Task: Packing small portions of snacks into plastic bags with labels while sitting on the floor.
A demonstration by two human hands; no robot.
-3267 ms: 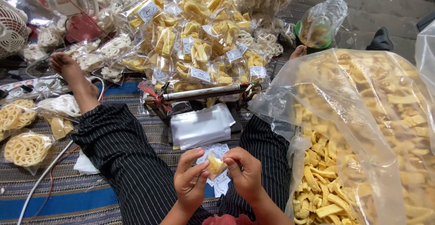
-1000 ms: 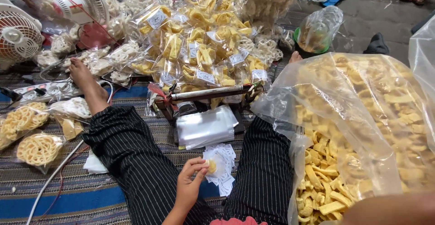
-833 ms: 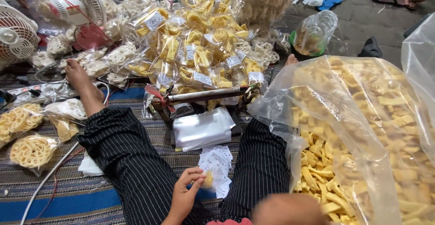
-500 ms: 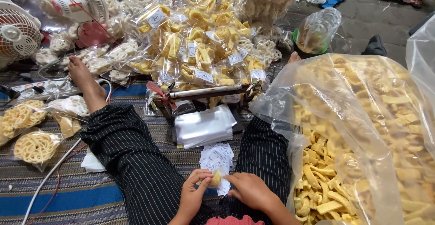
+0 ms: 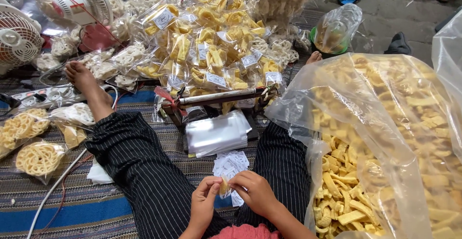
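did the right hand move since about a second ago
Yes. The right hand came back from the big bag of yellow snacks to the small packet in front of the lap.

Clear snack packets point(image 5: 211, 61) with white rectangular labels are heaped ahead. A big clear bag point(image 5: 385, 138) of yellow chips stands right. Small white labels point(image 5: 231, 163) lie between the legs.
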